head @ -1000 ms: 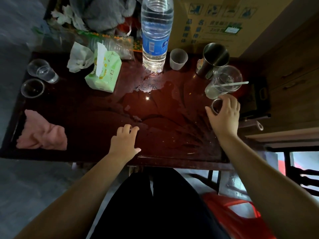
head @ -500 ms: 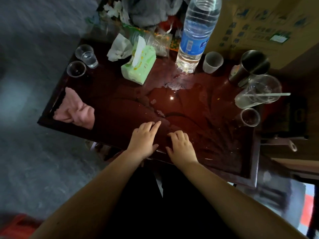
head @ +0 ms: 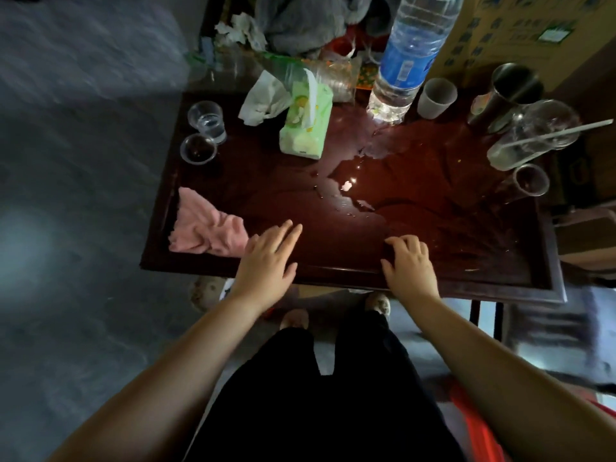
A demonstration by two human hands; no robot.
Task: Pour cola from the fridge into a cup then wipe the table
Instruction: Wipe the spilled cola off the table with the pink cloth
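Two empty hands on the wet worktop, cloth just beside the left one.

Nearest, the left hand (head: 266, 261) lies flat at the front edge of the worktop (head: 266, 168), fingers (head: 286, 233) straight, grasping nothing. The right hand (head: 411, 266) rests alongside, loosely bent, also empty. The pink cloth (head: 203, 228) lies crumpled just left of the left hand; whether they touch I cannot tell. It looks soft, light and limp, so bunch it from above. Beyond, a puddle (head: 363, 185) spreads mid-worktop, and a water bottle (head: 406, 61) stands at the back.

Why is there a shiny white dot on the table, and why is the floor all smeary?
Head view: the dot is light glaring off the puddle on the table; the floor is blurred, likely by camera motion.
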